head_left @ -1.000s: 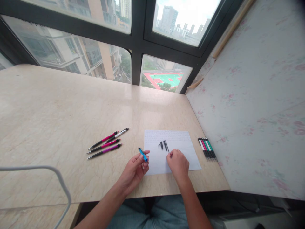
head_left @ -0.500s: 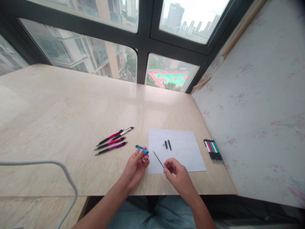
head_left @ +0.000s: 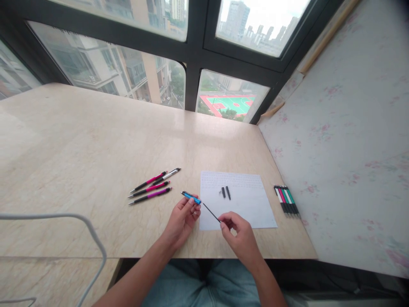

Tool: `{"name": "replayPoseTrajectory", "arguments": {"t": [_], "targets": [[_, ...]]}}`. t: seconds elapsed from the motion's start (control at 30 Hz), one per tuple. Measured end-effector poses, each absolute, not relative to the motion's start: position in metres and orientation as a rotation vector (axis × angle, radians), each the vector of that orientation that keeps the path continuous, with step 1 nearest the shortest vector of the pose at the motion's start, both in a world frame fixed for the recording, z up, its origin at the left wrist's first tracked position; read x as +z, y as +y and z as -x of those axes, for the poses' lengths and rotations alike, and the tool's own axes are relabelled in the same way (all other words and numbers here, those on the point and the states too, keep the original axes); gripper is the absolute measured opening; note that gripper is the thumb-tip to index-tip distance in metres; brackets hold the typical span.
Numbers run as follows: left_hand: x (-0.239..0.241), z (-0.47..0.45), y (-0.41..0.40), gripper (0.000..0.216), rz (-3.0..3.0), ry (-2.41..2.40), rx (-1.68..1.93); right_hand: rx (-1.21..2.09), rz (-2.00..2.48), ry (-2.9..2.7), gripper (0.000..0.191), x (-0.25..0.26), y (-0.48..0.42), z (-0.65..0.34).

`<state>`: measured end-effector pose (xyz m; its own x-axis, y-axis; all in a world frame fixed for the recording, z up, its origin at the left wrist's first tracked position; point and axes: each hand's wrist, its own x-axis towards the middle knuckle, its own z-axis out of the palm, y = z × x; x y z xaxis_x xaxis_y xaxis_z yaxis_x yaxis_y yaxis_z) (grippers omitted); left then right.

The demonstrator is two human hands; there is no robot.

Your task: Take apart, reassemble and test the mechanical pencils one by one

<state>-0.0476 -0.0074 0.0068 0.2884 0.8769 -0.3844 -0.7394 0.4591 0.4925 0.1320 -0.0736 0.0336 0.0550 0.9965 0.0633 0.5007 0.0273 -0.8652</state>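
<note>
Lifted off the paper sheet within the past second, a thin black refill now points at the blue pen barrel, the two parts nearly aligned, contact too small to tell. Narrow fingertip grip holds each, barrel in the left hand, refill in the right hand, near the counter's front edge. Loose pens lie close at left, a pen row well off at right.

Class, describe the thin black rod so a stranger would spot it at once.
On the pale countertop lies a white paper sheet. At its lower edge, the right hand pinches the thin black rod, pointing toward the blue pen barrel in the left hand. Unlike the two short, thicker black pieces on the sheet, it is long, slender and held.
</note>
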Motion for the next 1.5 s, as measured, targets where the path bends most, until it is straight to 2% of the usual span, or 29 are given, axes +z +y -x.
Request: {"name": "replayPoseTrajectory", "arguments": {"t": [0.27,0.6,1.0,1.3,1.5], "targets": [[0.004,0.049,-0.005,0.018,-0.235,0.698,1.122,0.742,1.589,-1.584,0.015,0.038,-0.074,-0.136],[0.005,0.04,-0.018,0.021,-0.456,0.755,0.984,0.748,1.591,-1.631,0.016,0.041,-0.073,-0.128],[0.006,0.04,-0.019,0.023,-0.476,0.747,0.912,0.918,1.606,-1.385,0.023,0.031,-0.073,-0.126],[0.003,0.039,-0.021,0.025,-0.454,0.77,0.872,0.592,1.599,-1.562,0.013,0.041,-0.072,-0.127],[0.002,0.04,-0.02,0.019,-0.334,0.665,0.843,0.523,1.527,-1.665,0.014,0.043,-0.072,-0.123]]}}
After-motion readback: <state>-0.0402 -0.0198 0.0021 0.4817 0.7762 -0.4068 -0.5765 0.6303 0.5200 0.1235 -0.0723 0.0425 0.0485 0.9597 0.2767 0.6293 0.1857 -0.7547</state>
